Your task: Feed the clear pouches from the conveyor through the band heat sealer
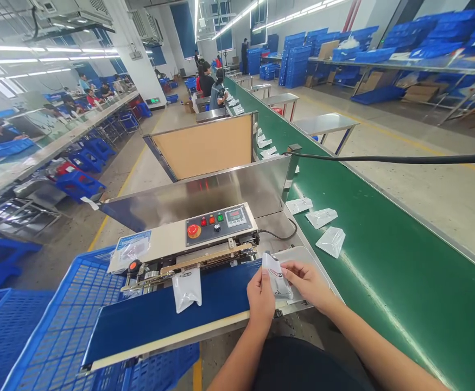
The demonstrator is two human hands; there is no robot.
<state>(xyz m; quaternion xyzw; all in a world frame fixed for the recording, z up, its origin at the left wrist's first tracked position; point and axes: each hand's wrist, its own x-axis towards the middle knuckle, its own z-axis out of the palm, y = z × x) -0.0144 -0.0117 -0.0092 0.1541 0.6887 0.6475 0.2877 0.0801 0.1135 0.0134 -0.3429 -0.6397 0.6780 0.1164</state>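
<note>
My left hand (260, 296) and my right hand (308, 279) together pinch a small clear plastic pouch (277, 274) with red print, held upright over the right end of the sealer's blue belt (159, 315). A second pouch (187, 288) lies on that belt with its top edge in the sealing slot. The sealing machine (204, 231) has a control panel with a red knob and coloured buttons.
A green conveyor (384, 260) runs along my right with three sealed pouches (331, 240) on it and more farther off. Blue plastic crates (58, 320) sit at my left. A black cable (404, 159) crosses above the conveyor. Other people work at benches far ahead.
</note>
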